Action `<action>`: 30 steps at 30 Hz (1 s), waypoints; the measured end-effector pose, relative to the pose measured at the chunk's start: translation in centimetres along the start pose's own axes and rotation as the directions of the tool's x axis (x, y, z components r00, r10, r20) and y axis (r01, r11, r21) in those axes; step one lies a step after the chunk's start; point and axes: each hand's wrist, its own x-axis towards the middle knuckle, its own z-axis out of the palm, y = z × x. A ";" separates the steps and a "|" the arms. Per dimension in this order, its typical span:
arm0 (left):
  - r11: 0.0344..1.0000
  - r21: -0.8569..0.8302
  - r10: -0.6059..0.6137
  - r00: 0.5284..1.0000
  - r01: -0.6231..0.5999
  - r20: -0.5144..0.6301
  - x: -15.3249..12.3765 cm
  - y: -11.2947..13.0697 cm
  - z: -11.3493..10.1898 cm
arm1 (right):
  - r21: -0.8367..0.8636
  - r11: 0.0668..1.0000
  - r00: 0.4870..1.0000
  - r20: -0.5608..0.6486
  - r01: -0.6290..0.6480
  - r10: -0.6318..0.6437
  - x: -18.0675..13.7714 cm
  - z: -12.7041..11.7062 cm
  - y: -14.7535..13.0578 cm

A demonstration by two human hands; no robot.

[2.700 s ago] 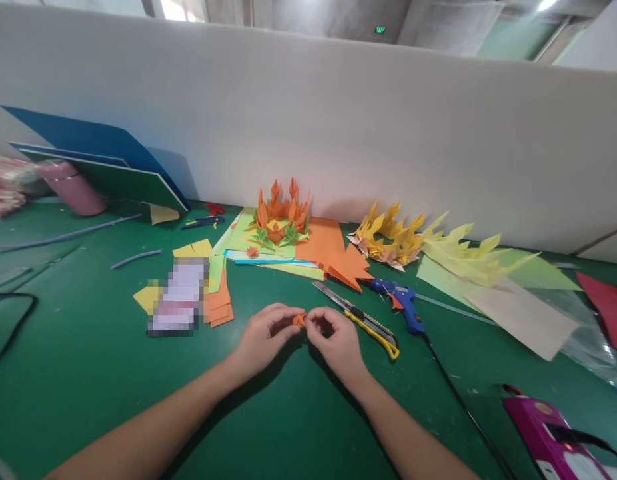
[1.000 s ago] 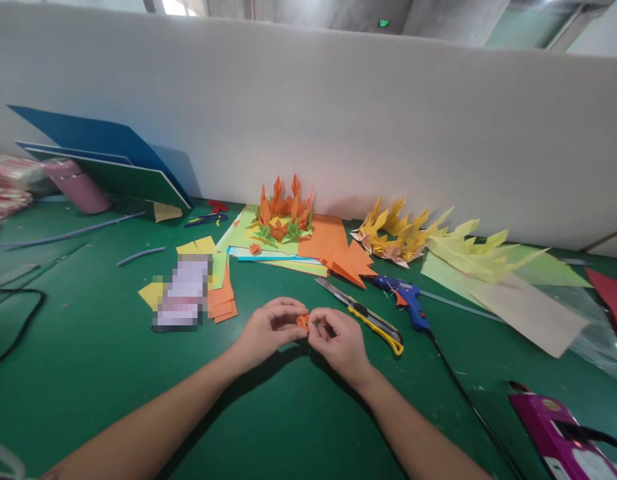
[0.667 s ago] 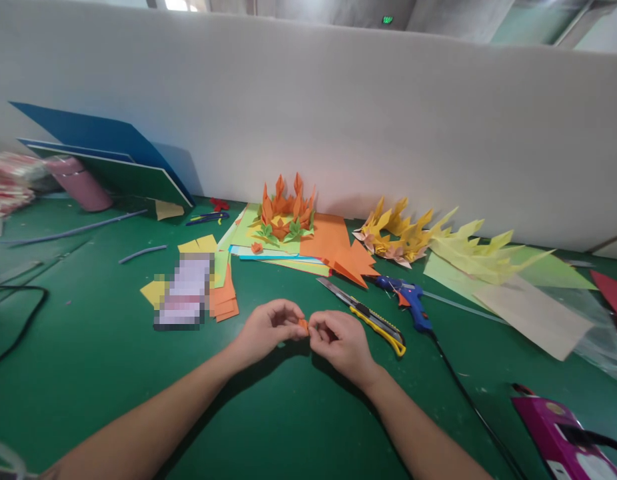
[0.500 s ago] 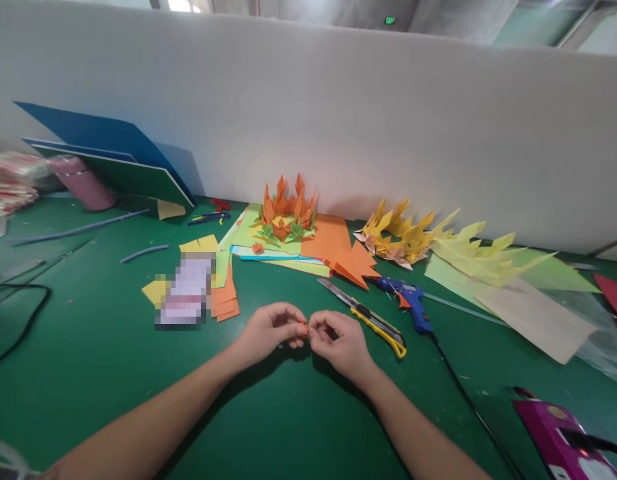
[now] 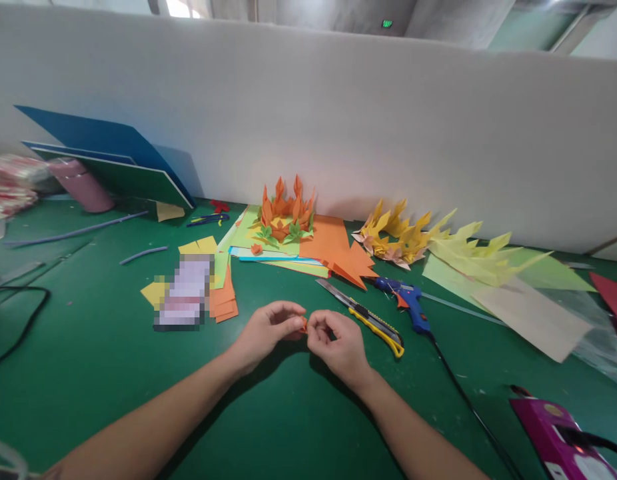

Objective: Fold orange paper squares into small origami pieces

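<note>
Between my fingertips is a small folded piece of orange paper (image 5: 304, 325), mostly hidden by the fingers. My left hand (image 5: 273, 333) pinches it from the left. From the right, my right hand (image 5: 341, 347) closes thumb and forefinger at its edge. Both hands hover low over the green table, close together. Just right of them lies a yellow utility knife (image 5: 376, 323) with its blade out. Behind the hands a small orange paper flower (image 5: 257, 249) rests in front of an orange folded-paper crown (image 5: 287, 210) with green leaves.
A blue glue gun (image 5: 411, 303) with a black cord lies to the right. Farther right are a yellow paper crown (image 5: 396, 233) and a purple power strip (image 5: 558, 433). On the left are a blurred-out phone (image 5: 186, 293), orange paper squares (image 5: 224, 303) and a pink bottle (image 5: 81, 187).
Slightly more of the orange paper shows between the fingers, whose grip has shifted a little. The whole view has moved slightly; the objects on the table stay in place.
</note>
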 end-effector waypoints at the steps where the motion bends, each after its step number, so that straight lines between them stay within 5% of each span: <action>1: 1.000 -0.018 -0.010 1.000 0.010 -0.005 0.0 0.0 0.1 | -0.020 1.000 1.000 0.006 0.022 -0.022 0.0 -0.1 0.0; 9: 0.994 0.044 -0.102 0.995 0.102 -0.001 0.1 0.0 -0.3 | -0.107 0.973 0.975 0.114 0.205 -0.193 0.3 -0.6 0.0; 19: 0.988 0.134 -0.075 0.997 0.077 -0.018 0.0 0.0 -0.2 | -0.299 0.840 0.889 0.224 0.452 -0.399 0.1 -0.6 0.2; 30: 0.988 0.113 -0.123 0.973 0.103 0.196 0.4 -0.1 -1.1 | -0.273 0.904 0.939 0.198 0.330 -0.282 0.4 -0.9 0.8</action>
